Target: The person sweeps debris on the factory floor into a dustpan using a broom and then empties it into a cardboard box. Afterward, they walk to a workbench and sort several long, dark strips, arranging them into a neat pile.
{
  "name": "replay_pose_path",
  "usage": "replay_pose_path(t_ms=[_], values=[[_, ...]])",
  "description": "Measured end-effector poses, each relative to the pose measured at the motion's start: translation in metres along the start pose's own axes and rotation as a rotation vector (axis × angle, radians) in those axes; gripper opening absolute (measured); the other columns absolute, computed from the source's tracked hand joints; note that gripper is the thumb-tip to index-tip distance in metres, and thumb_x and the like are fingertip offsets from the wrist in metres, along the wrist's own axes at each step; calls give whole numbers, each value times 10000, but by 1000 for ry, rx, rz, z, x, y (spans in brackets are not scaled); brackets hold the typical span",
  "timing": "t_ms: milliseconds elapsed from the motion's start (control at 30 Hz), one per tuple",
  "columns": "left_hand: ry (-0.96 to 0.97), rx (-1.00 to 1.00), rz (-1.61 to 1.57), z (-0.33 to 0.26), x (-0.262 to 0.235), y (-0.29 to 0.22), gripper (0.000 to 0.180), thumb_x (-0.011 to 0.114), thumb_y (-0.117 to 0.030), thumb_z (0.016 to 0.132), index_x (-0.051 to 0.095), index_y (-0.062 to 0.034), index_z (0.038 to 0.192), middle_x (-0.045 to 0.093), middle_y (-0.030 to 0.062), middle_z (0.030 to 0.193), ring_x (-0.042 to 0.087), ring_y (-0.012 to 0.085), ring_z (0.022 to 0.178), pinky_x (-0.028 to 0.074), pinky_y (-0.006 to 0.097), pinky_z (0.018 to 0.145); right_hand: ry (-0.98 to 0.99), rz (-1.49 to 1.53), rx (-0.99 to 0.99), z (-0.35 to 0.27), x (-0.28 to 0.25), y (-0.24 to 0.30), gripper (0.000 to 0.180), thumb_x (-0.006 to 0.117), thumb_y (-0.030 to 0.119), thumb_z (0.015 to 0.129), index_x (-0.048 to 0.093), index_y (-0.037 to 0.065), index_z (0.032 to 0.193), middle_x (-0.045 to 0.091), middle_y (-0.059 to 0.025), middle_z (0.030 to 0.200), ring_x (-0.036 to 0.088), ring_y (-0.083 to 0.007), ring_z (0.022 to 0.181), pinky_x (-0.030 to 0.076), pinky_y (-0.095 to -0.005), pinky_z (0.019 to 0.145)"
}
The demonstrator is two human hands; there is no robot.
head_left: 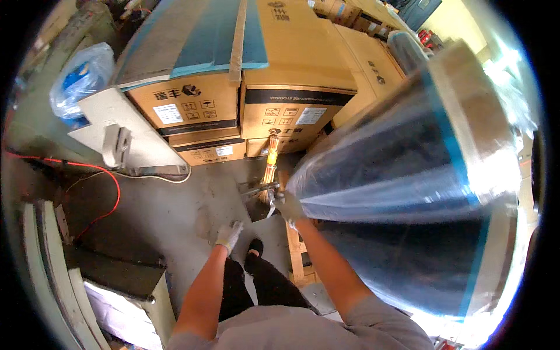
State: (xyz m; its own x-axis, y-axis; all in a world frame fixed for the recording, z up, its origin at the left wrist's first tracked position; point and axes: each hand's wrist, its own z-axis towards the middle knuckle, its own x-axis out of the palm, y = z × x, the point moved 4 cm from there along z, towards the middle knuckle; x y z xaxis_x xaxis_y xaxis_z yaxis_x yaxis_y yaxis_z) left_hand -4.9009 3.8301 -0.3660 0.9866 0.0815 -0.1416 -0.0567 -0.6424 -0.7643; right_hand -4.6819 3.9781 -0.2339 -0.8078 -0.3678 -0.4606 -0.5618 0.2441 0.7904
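Note:
My right hand (289, 209), in a pale work glove, is closed on a grey metal hand tool (261, 188) whose exact kind I cannot make out. The tool points left, just in front of a straw broom (270, 166) with orange and yellow binding, which stands against the cardboard boxes. Part of the grip is hidden by the glove. My left hand (229, 235), also gloved, hangs apart over the grey floor with its fingers reaching forward and nothing seen in them.
Stacked cardboard boxes (297, 111) stand ahead, with blue-grey sheets (221, 41) on top. Large film-wrapped rolls (391, 151) lie on a wooden pallet (296, 251) at my right. A white panel (131, 131) leans at the left. A red cable (118, 189) crosses the floor.

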Motion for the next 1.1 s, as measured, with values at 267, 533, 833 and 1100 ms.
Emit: replay_pose_path(t_ms=[267,533,833,1100], values=[[314,-170,360,133,72,-33,452,541,-416,917,588,-133,1266,659,185,1145,621,394,1046,492,478,890,-308,-354,132,244,27,-28,629,654,366,832,441,90,1355,545,-263,1260,550,-428,1137,456,-471,949],[440,-178,385,221,115,-13,694,511,-509,913,429,-52,1428,486,213,1413,466,384,1293,383,423,1052,-448,-414,365,376,51,-89,901,810,381,700,377,32,1410,542,-238,1296,584,-387,1120,501,-423,930],[215,-240,-603,232,148,13,445,770,-261,793,624,-57,1160,660,34,1068,610,167,934,467,339,779,-359,-543,122,351,61,-57,522,737,302,737,595,114,1203,628,-184,1076,634,-389,969,514,-457,859],[22,-175,-500,129,75,-49,477,689,-450,873,630,-52,1127,623,-18,940,548,80,747,421,256,606,-301,-682,86,153,27,15,449,694,224,802,542,67,1194,579,-224,1127,619,-416,1020,547,-450,821]])
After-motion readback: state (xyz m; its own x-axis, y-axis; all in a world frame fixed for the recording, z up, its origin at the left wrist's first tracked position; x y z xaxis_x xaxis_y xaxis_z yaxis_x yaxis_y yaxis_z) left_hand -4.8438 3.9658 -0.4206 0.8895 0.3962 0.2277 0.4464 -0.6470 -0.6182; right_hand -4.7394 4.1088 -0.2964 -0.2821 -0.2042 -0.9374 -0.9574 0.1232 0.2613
